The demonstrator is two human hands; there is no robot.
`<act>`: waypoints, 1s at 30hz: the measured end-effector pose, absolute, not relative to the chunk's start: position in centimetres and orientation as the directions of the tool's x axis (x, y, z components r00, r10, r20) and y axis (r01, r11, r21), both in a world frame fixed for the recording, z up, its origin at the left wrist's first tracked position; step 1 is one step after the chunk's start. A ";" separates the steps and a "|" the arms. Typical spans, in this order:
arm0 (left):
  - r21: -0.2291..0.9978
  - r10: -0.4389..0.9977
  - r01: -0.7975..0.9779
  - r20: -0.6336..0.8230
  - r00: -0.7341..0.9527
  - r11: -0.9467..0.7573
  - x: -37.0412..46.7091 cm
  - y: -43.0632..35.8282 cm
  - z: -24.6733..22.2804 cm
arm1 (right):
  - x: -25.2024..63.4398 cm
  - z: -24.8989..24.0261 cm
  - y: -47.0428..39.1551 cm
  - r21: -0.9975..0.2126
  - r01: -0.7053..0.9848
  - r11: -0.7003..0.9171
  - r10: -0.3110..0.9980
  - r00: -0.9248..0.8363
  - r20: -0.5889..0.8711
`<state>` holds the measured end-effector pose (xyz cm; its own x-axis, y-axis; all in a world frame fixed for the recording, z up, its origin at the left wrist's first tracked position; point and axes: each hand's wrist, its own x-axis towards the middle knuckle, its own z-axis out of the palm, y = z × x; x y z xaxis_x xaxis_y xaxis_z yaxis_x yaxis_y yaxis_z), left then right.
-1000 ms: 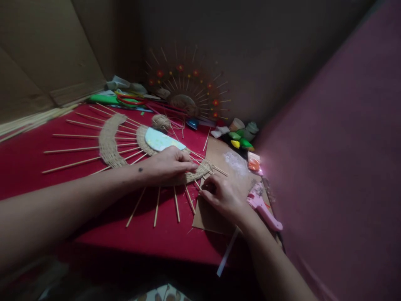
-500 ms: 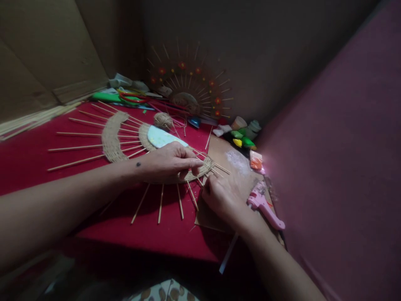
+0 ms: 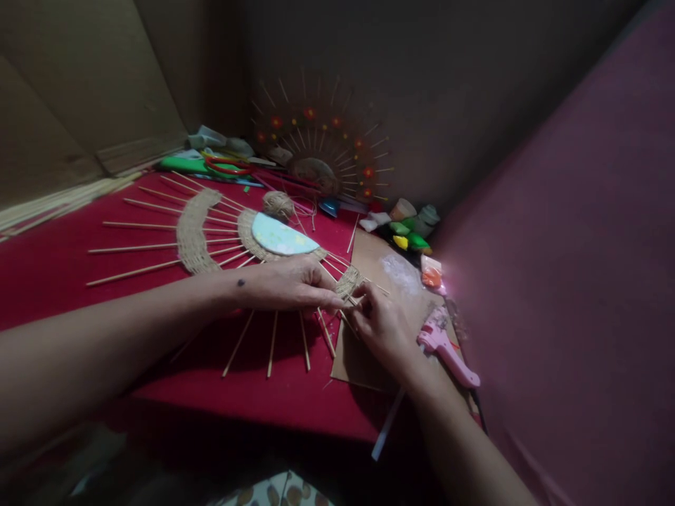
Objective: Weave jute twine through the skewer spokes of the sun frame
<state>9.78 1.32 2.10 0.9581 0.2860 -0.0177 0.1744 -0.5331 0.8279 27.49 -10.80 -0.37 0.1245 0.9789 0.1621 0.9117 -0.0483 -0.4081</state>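
A half-round fan of thin wooden sticks (image 3: 273,344) woven with jute twine lies before me, with a pale blue patterned half-disc (image 3: 285,235) at its centre. An outer woven band (image 3: 195,232) crosses the sticks on the left; another woven stretch (image 3: 349,281) shows on the right. My left hand (image 3: 295,282) lies over the fan, its thumb and fingers closed on the woven band's right part. Against its fingertips, my right hand (image 3: 377,320) is pinched on the jute twine among the right-hand sticks; the strand is mostly hidden by the fingers.
Behind the fan sits a twine ball (image 3: 278,205). A pink glue gun (image 3: 446,344) lies on cardboard (image 3: 363,362) at the right. A finished stick piece with red flowers (image 3: 321,151) leans on the back wall. Scissors (image 3: 228,166) and colourful packets (image 3: 408,235) lie along the back.
My right hand has risen slightly and turned, its fingers now meeting my left fingertips. My left hand has shifted a little lower, uncovering more of the woven stretch. The view has shifted slightly.
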 end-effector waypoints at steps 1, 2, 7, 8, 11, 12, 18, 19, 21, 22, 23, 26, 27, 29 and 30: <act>0.829 0.275 0.165 -0.014 0.961 -0.535 9.8 1.3 2.1 | 27.7 -0.4 -10.8 -0.405 0.913 -0.036 0.974 0.122 0.190; 0.829 0.266 0.160 -0.015 0.964 -0.536 9.8 1.3 2.0 | 27.9 -0.4 -10.8 -0.378 0.925 -0.041 0.970 0.127 0.206; 0.830 0.274 0.191 -0.049 0.961 -0.524 9.9 1.0 2.1 | 27.8 0.6 -10.1 -0.126 0.967 -0.221 0.971 0.231 0.067; 0.834 0.272 0.195 -0.057 0.961 -0.516 9.9 1.0 2.2 | 27.6 0.8 -10.0 -0.078 0.970 -0.228 0.972 0.231 0.032; 0.859 0.263 0.202 -0.081 0.961 -0.471 10.0 0.5 2.4 | 27.3 1.1 -9.6 0.033 0.975 -0.219 0.976 0.218 0.024; 0.869 0.258 0.201 -0.088 0.962 -0.452 10.0 0.3 2.4 | 27.3 1.1 -9.6 0.033 0.974 -0.225 0.974 0.223 0.038; 0.908 0.214 0.145 -0.063 0.975 -0.393 9.9 -0.7 2.9 | 28.4 1.4 -9.4 -0.456 0.873 -0.177 0.979 0.206 0.015; 0.905 0.202 0.134 -0.054 0.978 -0.404 9.8 -0.8 2.9 | 28.6 1.6 -9.3 -0.538 0.822 -0.187 0.979 0.198 -0.038; 0.899 0.173 0.122 -0.053 0.983 -0.420 9.8 -0.9 3.1 | 28.9 2.0 -9.1 -0.647 0.717 -0.260 0.966 0.198 -0.169; 0.898 0.163 0.125 -0.061 0.985 -0.421 9.8 -0.8 3.1 | 28.9 2.2 -9.0 -0.677 0.673 -0.299 0.954 0.200 -0.223; 0.897 0.160 0.132 -0.070 0.985 -0.423 9.8 -0.7 3.2 | 28.8 2.3 -8.9 -0.696 0.638 -0.330 0.944 0.206 -0.259; 0.884 0.187 0.160 -0.084 0.979 -0.439 9.6 -0.3 3.4 | 28.5 2.4 -8.7 -0.719 0.579 -0.384 0.923 0.241 -0.299; 0.885 0.216 0.172 -0.083 0.973 -0.432 9.6 -0.2 3.4 | 28.4 2.5 -8.7 -0.724 0.566 -0.394 0.919 0.254 -0.302; 0.911 0.289 0.182 -0.073 0.955 -0.371 9.6 -0.1 3.4 | 28.2 2.5 -8.7 -0.735 0.543 -0.407 0.913 0.271 -0.306; 0.932 0.324 0.181 -0.074 0.943 -0.315 9.7 -0.2 3.4 | 28.1 2.5 -8.7 -0.739 0.537 -0.408 0.912 0.273 -0.305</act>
